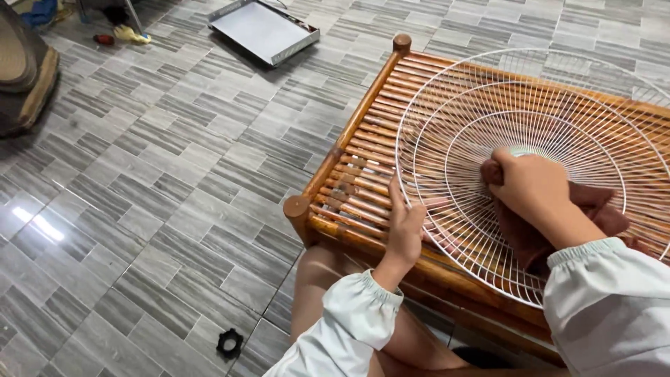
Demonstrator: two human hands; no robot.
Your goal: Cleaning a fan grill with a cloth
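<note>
On the slatted bamboo table, the round white wire fan guard lies dished upward. Your left hand pinches its near rim, fingers closed on the wire. Your right hand presses a crumpled dark brown cloth into the guard's centre.

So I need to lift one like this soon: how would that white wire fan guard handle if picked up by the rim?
The fan guard is thin open wire, so probably light for its size. It may flex slightly; the left hand steadies its rim while the right hand presses a brown cloth inside. Being round and dished, it might rock.
</note>
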